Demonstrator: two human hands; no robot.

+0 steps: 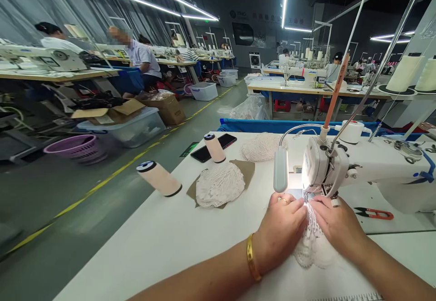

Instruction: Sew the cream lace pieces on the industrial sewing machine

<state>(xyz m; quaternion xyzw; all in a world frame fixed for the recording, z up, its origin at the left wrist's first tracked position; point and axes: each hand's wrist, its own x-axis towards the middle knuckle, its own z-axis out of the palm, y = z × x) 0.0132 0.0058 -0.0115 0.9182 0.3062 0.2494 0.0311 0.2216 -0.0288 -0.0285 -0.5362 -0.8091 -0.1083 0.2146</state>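
A piece of white lace (310, 233) lies under the needle of the white sewing machine (369, 169), its scalloped end hanging toward me. My left hand (282, 221) pinches the lace's left edge just in front of the presser foot; a ring and a gold bangle are on this arm. From the other side my right hand (339, 223) presses and grips the right edge, fingers close to the needle. The fingertips are partly hidden by the lace and machine head. A grey lamp (280, 169) lights the spot. Orange-handled thread snips (374, 213) rest right of my right hand.
Stacked lace pieces (220, 185) lie on brown card at left, with another lace pile (260, 146) behind. Thread cones (159, 178) and a phone (214, 147) sit near the table's left edge. A ruler (361, 297) edges the front. Other people work at machines beyond the aisle.
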